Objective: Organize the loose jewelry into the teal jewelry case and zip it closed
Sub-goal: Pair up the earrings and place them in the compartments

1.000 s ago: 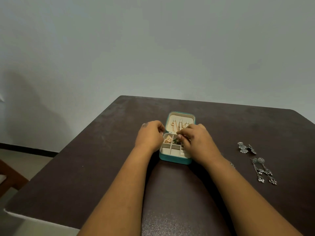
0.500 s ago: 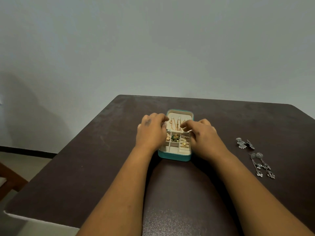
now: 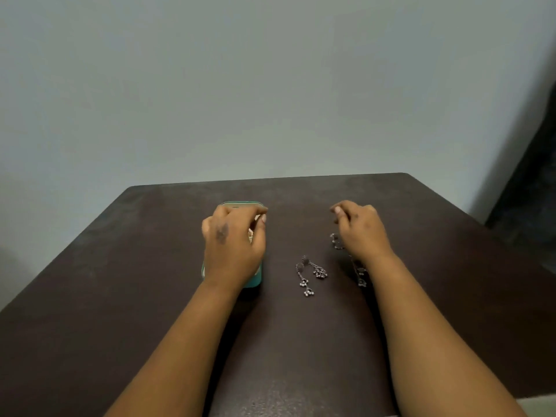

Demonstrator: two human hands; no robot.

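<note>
The teal jewelry case (image 3: 254,281) lies on the dark table, mostly hidden under my left hand (image 3: 233,245). Only its far rim and near right corner show. My left hand lies over it, thumb and fingers curled at the lid's right edge. A pair of silver dangling earrings (image 3: 310,275) lies loose on the table between my hands. My right hand (image 3: 359,230) hovers to the right with loosely curled fingers and nothing visible in them. More silver jewelry (image 3: 335,241) peeks out beneath it, and another piece (image 3: 361,276) lies beside my right wrist.
The dark brown table (image 3: 150,266) stands against a pale wall. Its far edge runs just behind the case, and its right edge slants down at the right. A dark area fills the right margin beyond the table.
My right hand has left the case and moved right, over the loose silver jewelry. My left hand stays on the case and now covers it. The view has shifted to the right.
</note>
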